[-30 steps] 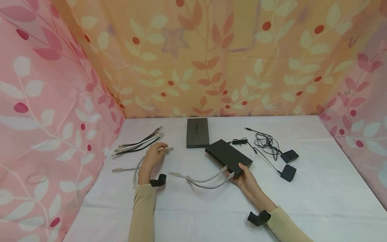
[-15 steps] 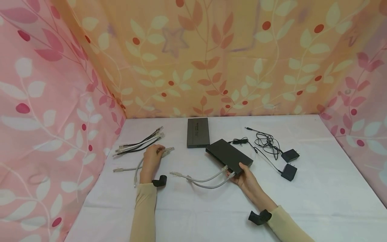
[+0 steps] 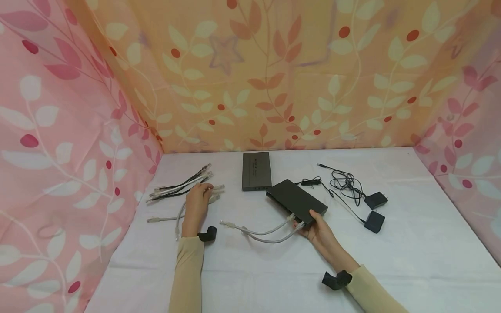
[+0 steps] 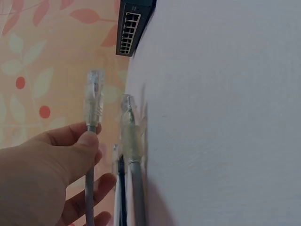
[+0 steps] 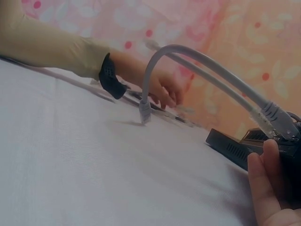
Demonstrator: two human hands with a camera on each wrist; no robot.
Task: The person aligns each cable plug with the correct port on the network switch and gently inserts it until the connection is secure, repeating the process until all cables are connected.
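Observation:
My left hand (image 3: 197, 205) pinches a grey network cable just below its clear plug (image 4: 94, 98), between thumb and fingers. The plug is raised off the table. Beside it, a second grey cable (image 4: 133, 146) lies apart from the thumb. On the right, my right hand (image 3: 322, 237) holds a black network switch (image 3: 295, 199) by its near right corner, thumb on top and fingers beneath. The switch is tilted. Two grey cables (image 3: 272, 242) are plugged into its near side, their loose ends pointing left. In the right wrist view the fingers (image 5: 263, 183) reach under the ports.
Another network switch (image 3: 256, 172) lies flat at the back middle. Several black and white cables (image 3: 176, 190) are laid together at the left. Two power adapters (image 3: 375, 200) with coiled black cords (image 3: 344, 184) lie on the right. Patterned cloth (image 3: 274, 78) walls the table's back and sides.
My left hand has lifted the grey cable's plug slightly and separated it from the second grey cable beside it. The right hand and the switch it holds stay in place.

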